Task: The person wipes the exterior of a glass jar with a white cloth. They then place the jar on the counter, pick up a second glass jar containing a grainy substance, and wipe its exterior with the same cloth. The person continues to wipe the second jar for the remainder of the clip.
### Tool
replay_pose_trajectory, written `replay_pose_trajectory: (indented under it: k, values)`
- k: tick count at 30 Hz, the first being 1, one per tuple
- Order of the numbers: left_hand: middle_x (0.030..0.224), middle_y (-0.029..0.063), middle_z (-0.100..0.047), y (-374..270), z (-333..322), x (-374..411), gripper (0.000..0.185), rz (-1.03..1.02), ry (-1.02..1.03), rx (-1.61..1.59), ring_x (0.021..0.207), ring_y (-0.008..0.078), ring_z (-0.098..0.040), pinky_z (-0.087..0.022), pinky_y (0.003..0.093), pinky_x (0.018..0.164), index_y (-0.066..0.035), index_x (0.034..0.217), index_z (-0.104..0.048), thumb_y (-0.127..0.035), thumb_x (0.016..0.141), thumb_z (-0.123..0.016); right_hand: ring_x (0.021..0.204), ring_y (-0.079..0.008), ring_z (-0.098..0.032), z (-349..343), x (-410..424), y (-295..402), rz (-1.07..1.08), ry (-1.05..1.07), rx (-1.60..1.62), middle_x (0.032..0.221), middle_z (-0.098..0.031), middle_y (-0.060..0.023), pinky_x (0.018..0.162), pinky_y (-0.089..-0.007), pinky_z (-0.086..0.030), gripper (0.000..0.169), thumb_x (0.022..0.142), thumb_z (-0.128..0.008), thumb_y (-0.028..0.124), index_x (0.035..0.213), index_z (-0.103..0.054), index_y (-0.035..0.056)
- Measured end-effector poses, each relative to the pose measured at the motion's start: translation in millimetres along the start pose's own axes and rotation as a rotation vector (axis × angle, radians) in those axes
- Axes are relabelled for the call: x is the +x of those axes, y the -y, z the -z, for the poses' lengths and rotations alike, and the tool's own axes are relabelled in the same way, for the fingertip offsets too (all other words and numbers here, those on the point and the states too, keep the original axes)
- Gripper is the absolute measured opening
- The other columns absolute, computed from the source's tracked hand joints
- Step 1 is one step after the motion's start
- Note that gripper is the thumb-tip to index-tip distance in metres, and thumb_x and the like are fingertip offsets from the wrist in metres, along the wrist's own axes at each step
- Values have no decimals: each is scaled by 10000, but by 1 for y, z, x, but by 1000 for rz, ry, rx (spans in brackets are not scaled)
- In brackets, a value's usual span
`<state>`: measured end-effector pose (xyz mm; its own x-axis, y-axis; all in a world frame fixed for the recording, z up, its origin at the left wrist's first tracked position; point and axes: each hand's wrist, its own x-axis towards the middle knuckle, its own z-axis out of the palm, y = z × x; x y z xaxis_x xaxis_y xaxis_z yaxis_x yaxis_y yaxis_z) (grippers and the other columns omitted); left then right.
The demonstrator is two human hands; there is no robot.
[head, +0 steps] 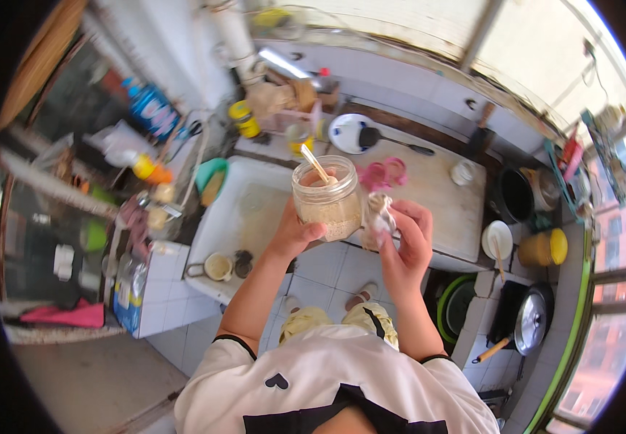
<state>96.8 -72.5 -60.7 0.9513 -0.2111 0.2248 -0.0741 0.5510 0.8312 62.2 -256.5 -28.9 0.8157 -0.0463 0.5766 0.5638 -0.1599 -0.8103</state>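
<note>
My left hand (305,228) is wrapped around an open glass jar (328,209), held up over the sink's right edge. Pale, coarse powder or grain fills its lower part, and a light-handled spoon (315,163) leans out of its mouth. Between the thumb and fingers of my right hand (406,238), just right of the jar, is a crumpled whitish plastic bag or wrapper (381,214). What the wrapper contains, if anything, cannot be made out. The two are close together, and whether they touch is unclear.
Left is a white sink (196,255) with a small cup (218,267). Behind my hands, the counter (448,217) holds pink rings (383,172), a white plate (340,133), a black spatula (370,138) and a small jar (462,172). A lidded pan (533,320) stands right.
</note>
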Motion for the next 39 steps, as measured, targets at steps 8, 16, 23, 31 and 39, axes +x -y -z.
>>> replay_pose_trajectory:
  k: [8, 16, 23, 31, 39]
  values:
    - [1268, 70, -490, -101, 72, -123, 938, -167, -279, 63, 1166, 179, -499, -402, 336, 996, -31, 1369, -334, -379, 647, -823, 924, -286, -591, -166, -45, 72, 433, 63, -85, 1056, -646, -134, 801, -349, -473, 390, 606, -649, -109, 978, -666, 6]
    - [1302, 99, -468, -157, 99, -204, 889, -271, -412, 131, 1187, 204, -492, -402, 353, 1005, -14, 1379, -310, -338, 705, -790, 982, -345, -615, -234, -70, 111, 452, 209, 100, 1043, -662, -144, 853, -379, -492, 360, 632, -626, -128, 966, -672, -1]
    - [1322, 113, -461, -176, 105, -230, 860, -340, -456, 104, 1200, 209, -488, -404, 359, 1005, 2, 1395, -289, -446, 786, -699, 1009, -319, -617, -253, -82, 125, 750, 337, 140, 1038, -664, -151, 894, -393, -488, 361, 657, -604, -148, 982, -676, -8]
    - [1319, 114, -465, -182, 97, -229, 780, -365, -436, 43, 1199, 201, -488, -409, 349, 1000, 1, 1395, -289, -406, 837, -651, 1090, -316, -588, -261, -77, 143, 682, 277, 123, 1148, -620, -156, 948, -389, -462, 389, 678, -626, -82, 1053, -674, 10]
    - [1297, 84, -499, -177, 92, -224, 882, -372, -566, 228, 1173, 207, -519, -448, 358, 974, -41, 1364, -347, -658, 779, -581, 1094, -318, -577, -256, -71, 152, 680, 333, 27, 1160, -614, -159, 952, -421, -461, 370, 718, -565, -74, 1066, -672, -9]
